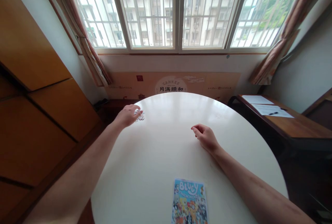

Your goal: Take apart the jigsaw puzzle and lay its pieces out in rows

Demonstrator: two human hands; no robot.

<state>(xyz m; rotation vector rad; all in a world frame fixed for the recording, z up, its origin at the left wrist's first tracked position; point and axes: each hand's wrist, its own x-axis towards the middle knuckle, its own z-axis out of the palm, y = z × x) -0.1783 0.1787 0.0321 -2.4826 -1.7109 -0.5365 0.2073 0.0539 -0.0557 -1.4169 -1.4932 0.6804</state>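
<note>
Small pieces (140,116) atop the table (155,148), far left, look light, edge-pinchable; left hand (127,115) loosely parted, right hand (206,136) curled, contents unclear.

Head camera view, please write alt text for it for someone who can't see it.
A person's left hand is at a scatter of tiny pieces near the far-left edge of a round white table, while the loosely curled right hand is nearer the middle. A colourful Bluey picture lies at the near side, with barred windows beyond the table.
</note>
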